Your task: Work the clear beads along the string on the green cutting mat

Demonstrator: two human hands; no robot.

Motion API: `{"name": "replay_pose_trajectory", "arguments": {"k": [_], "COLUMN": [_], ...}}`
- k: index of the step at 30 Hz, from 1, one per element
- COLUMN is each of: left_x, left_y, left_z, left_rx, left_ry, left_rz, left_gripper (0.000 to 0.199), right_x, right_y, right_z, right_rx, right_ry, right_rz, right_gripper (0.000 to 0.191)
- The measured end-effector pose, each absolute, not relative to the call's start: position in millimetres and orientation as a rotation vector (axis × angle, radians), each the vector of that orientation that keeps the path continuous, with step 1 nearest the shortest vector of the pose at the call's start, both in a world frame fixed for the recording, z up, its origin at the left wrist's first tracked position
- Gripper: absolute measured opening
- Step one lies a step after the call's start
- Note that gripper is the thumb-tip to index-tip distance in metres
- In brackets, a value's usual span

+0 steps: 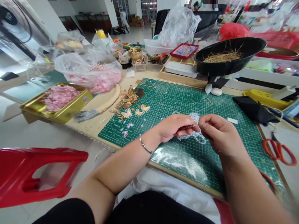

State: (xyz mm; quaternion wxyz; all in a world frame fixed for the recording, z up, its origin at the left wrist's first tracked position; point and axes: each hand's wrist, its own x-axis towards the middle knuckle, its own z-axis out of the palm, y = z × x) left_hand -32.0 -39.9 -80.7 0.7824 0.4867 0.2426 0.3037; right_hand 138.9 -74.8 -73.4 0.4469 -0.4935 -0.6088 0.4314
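- Red plastic stool point(35, 174) at far left, off the bench, low in view.
- Gold tin point(58, 104) on the bench's left edge, full of pink flower pieces; a clear bag of pink flowers point(93, 71) just behind it.
- Grey brush-like bundle point(85, 115) beside the tin, lying on a pale wooden board.
- Green cutting mat point(177, 99) covers the middle of the bench point(149, 76); heap of small gold metal pieces point(127, 99) at its upper left corner, butterfly cutouts point(136, 112) just below them on the mat.
- Left hand point(174, 127), bracelet on the wrist, over the mat's centre; grip closed tight, thumb and fingers pinching a small dark reddish piece point(188, 127) too small to identify.
- Clear beaded piece point(195, 135) lies on the mat under and between both hands, partly hidden by them.
- Right hand point(218, 132) meets the left fingertip to fingertip; grip pinched closed at the same small piece; cannot tell whether it actually holds it or only touches it.
- Black bowl point(230, 54) with dry straw behind the mat, upper right; wooden tray point(182, 76) to its left.
- Black pouch point(253, 109) right of the mat, yellow object point(263, 96) behind it.
- Red-handled scissors point(279, 152) at far right on the bench, well apart from the hands.
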Motion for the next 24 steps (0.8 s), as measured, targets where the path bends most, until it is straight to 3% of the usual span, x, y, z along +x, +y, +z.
{"name": "replay_pose_trajectory", "arguments": {"k": [24], "left_x": [-32.7], "left_y": [-37.9], "left_z": [-88.6], "left_rx": [1.074], "left_ry": [0.475], "left_rz": [0.655], "left_gripper": [0.015], "right_x": [137.6], "right_y": [-77.6], "right_z": [-68.8], "right_rx": [-1.188], "right_ry": [-1.57], "right_rz": [1.036], "right_gripper": [0.012]}}
